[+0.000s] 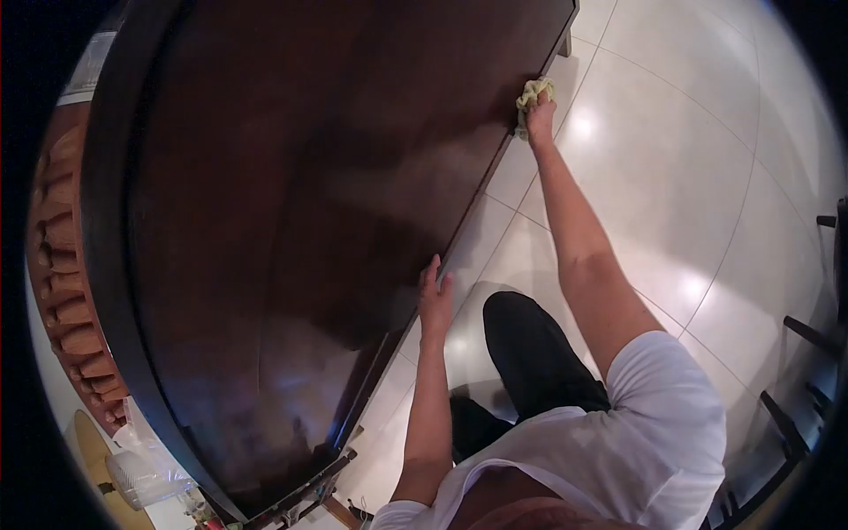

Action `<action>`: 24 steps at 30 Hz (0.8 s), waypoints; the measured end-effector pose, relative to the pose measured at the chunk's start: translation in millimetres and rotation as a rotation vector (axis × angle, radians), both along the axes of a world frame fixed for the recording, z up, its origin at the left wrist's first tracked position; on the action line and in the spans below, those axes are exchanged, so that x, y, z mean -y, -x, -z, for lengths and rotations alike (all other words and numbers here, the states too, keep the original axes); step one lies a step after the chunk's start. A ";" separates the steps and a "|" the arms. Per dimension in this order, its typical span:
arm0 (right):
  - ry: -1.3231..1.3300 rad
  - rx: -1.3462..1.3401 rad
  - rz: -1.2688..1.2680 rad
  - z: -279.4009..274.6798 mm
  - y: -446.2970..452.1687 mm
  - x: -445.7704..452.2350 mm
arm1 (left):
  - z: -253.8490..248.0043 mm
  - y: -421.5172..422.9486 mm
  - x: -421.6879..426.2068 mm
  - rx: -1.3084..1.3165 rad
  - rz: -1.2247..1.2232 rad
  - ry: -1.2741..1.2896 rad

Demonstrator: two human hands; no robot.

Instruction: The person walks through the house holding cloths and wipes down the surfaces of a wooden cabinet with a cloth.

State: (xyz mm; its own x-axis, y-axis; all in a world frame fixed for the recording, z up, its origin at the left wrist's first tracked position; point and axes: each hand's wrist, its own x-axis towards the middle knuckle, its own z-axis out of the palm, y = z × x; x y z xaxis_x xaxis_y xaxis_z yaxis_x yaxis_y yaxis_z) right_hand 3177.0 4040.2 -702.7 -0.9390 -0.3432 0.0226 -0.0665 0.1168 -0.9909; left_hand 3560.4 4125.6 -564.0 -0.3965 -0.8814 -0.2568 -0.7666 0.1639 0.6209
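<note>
My right hand (pixel 540 119) is closed on a crumpled yellow cloth (pixel 533 92), which lies against the edge of a large, glossy dark brown wooden surface (pixel 353 177). My right arm reaches far forward along that edge. Closer to my body, my left hand (pixel 435 296) rests at the same edge with its fingers stretched and apart, and holds nothing. Part of the cloth is hidden beneath my right fingers.
Pale floor tiles (pixel 671 159) lie to the right. Dark furniture legs (pixel 811 333) stand at the far right. On the left is a reddish-brown carved wooden piece (pixel 66 234). A fan (pixel 146 480) and small items are at lower left.
</note>
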 end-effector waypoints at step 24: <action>0.110 1.183 -1.256 -42.0 -375.8 -171.3 | -157.1 -316.3 -252.6 0.135 -0.722 0.673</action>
State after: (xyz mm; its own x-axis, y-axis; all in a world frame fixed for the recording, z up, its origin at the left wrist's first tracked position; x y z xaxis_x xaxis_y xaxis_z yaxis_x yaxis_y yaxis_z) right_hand 3552.8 4211.6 -660.7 0.3561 -0.8646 -0.3545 0.6548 0.5015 -0.5654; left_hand 3876.7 4378.2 -406.9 0.2879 -0.8783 0.3817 -0.8787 -0.0838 0.4699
